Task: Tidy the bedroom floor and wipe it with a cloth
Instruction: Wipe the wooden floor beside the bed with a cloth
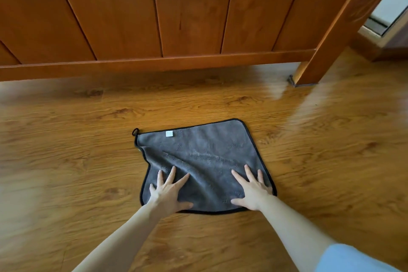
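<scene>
A grey cloth (203,152) with a black hem, a small white tag and a hanging loop lies spread on the wooden floor (66,161). My left hand (169,192) presses flat on its near left part, fingers straight and spread. My right hand (251,190) presses flat on its near right part in the same way. A few creases run across the cloth between the hands.
A wooden bed frame (154,17) with vertical boards stands close behind the cloth, its rail just above the floor. Its leg (309,73) is at the right. A doorway threshold (379,28) shows at the far right.
</scene>
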The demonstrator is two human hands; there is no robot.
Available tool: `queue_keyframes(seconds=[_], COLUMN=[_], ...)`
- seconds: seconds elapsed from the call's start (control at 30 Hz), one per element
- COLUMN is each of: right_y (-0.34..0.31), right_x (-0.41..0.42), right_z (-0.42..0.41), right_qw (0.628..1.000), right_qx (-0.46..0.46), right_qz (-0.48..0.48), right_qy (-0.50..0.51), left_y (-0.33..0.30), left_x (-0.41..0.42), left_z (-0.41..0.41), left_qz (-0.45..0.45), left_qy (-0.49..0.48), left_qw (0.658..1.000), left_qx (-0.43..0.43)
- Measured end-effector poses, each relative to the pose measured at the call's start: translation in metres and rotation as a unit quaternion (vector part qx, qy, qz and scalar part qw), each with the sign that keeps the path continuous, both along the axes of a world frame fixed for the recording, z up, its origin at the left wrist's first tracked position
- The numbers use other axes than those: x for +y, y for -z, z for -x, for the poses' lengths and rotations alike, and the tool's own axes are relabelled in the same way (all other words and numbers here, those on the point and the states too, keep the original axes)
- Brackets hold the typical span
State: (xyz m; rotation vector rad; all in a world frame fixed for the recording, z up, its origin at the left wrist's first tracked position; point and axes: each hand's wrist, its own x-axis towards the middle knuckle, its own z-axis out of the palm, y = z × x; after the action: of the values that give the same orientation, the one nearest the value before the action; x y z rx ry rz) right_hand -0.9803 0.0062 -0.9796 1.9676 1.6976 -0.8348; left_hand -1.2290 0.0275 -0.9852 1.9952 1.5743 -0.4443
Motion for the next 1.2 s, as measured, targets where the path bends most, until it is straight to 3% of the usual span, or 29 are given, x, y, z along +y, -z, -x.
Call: queue_keyframes(seconds=[0.43, 0.7, 0.9, 1.2], right_y=[-0.001, -0.002, -0.001, 0.009], right_x=[-0.068, -0.063, -0.043, -0.018], right_z=[-0.079, -0.059, 0.004, 0.094], right_qw=[0.981, 0.965, 0.98, 0.996], right_qx=[0.0, 0.025, 0.014, 0.039], right_qz=[0.008, -0.019, -0.034, -0.051], right_qy=[0.194, 0.261, 0.195, 0.065], left_y=[0.011, 0.011, 0.014, 0.018], left_x=[-0.007, -0.003, 0.0, -0.003], left_z=[-0.12, -0.092, -0.039, 0.046], left_qz=[-0.043, -0.087, -0.12, -0.136], left_qy=[0.142, 0.211, 0.195, 0.092], left_qw=[0.988, 0.974, 0.973, 0.986], left_qx=[-0.042, -0.006, 0.027, 0.034])
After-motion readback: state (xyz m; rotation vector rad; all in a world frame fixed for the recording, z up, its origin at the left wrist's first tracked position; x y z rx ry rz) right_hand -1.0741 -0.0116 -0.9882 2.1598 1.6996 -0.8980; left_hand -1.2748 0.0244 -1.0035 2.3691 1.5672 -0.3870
